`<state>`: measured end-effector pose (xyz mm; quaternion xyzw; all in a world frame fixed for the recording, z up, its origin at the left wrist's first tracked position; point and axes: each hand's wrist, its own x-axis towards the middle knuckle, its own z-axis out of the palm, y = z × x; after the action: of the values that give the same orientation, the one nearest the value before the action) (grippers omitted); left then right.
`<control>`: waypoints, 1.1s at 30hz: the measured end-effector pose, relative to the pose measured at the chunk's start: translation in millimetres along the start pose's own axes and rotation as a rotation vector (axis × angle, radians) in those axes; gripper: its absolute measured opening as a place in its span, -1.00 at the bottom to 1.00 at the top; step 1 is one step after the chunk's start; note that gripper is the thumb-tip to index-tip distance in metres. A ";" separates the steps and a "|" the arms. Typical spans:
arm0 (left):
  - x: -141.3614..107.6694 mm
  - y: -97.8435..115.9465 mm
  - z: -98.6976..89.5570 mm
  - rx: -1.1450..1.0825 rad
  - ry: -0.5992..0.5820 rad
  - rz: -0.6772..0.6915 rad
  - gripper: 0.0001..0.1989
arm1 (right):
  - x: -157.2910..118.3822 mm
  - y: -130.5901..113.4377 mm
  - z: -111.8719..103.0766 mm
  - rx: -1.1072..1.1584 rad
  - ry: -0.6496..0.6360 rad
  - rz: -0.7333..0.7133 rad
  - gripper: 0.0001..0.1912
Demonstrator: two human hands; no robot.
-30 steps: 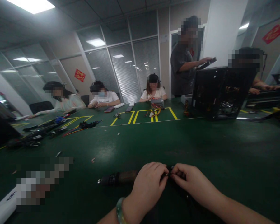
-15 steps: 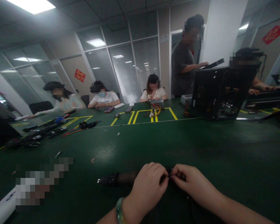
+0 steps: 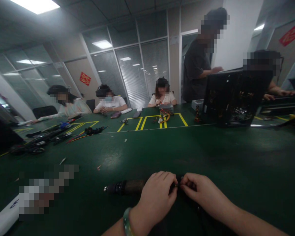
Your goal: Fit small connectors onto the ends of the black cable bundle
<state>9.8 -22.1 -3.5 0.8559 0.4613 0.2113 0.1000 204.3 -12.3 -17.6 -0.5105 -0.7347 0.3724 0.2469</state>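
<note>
A small dark piece [image 3: 177,185] sits in the near part of the scene, between the fingertips of the two hands; it is too small and shaded to tell what it is. The left hand [image 3: 158,195] pinches at it with thumb and fingers, the other fingers curled, and the right hand [image 3: 199,188] does the same from the right, so the fingertips nearly meet.

Just left of the left hand, and partly hidden by it, a dark tool [image 3: 132,186] lies on its side with its shiny metal tip pointing left. A green bracelet [image 3: 127,222] is around the left wrist. Under all this is a green table [image 3: 236,160].

At the near left lies a long white object [image 3: 6,213], its far end blurred out. Further off on the left are a heap of black parts [image 3: 39,142] and, beside it, a bundle of wires [image 3: 94,131]. Yellow tape [image 3: 144,123] marks the far middle, where a grey box [image 3: 166,108] stands with coloured wires. A large black case [image 3: 220,98] stands at the far right. Three people sit along the far side, and a person in a dark shirt [image 3: 196,65] stands behind the case.
</note>
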 end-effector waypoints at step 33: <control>1.6 -3.4 1.6 0.104 0.038 0.025 -0.92 | 10.5 14.8 -0.4 -0.105 -0.118 0.029 -0.80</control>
<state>8.8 -18.9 -5.7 0.8615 0.4626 0.2047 0.0439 209.2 0.6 -29.4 -0.5105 -0.7591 0.3661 0.1707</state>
